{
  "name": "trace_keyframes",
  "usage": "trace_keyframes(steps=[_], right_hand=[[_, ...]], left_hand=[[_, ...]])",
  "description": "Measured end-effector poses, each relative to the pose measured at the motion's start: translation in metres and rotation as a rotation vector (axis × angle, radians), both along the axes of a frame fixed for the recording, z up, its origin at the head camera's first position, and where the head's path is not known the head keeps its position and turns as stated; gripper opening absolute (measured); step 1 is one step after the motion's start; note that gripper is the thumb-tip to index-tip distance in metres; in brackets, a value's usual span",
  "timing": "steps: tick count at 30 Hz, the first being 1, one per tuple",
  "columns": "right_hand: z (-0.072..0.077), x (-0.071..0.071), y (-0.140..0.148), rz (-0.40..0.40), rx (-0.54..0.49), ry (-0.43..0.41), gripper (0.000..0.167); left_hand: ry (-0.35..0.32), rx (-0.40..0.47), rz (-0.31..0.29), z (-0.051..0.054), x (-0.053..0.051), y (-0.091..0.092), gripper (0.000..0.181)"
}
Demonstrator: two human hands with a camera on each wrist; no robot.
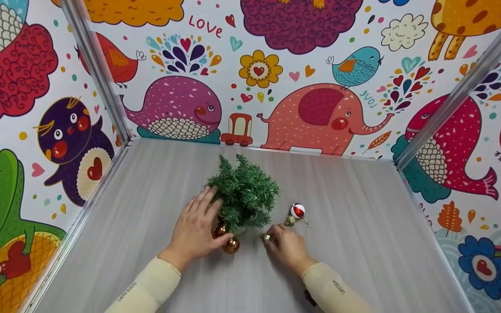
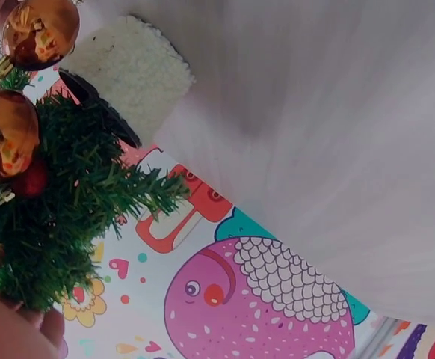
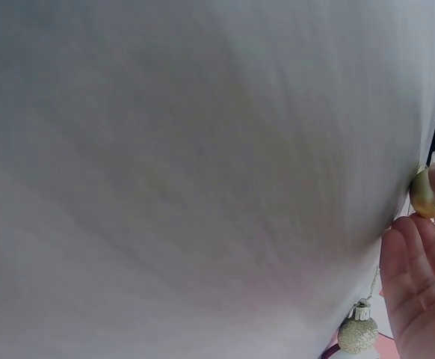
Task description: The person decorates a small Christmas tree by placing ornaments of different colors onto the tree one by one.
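Our right hand [image 1: 289,247] pinches a gold bauble [image 3: 427,197] at its fingertips; we judge it light, smooth and slippery, best held round its middle. Our left hand [image 1: 195,226], fingers loosely spread, touches the tree [image 1: 250,191] just rightward, probably springy.

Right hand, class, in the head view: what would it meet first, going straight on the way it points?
Probably the tree, low on its near side; depth is unclear, so the right hand, pinching a gold ball, might pass under its branches.
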State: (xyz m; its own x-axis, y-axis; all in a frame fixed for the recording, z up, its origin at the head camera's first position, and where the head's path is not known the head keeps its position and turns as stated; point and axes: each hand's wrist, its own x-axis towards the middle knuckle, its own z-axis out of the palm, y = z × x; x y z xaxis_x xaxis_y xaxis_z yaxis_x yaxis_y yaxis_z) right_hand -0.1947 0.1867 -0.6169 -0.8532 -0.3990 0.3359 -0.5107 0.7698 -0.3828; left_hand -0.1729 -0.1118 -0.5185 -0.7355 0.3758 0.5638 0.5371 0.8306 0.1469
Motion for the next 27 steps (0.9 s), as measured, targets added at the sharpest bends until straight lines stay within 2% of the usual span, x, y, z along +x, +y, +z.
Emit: trace_keyframes(steps=[19,27], right_hand=[[0.000,0.000,0.000,-0.007,0.034,0.023,0.016],[-0.002,-0.002,0.001,0.005,0.025,0.031,0.016]], left_hand=[[-0.134,-0.053,-0.046,0.013,-0.004,-0.018,0.081],[-0.159,-0.083,-0.064,0.019,-0.005,-0.024,0.079]])
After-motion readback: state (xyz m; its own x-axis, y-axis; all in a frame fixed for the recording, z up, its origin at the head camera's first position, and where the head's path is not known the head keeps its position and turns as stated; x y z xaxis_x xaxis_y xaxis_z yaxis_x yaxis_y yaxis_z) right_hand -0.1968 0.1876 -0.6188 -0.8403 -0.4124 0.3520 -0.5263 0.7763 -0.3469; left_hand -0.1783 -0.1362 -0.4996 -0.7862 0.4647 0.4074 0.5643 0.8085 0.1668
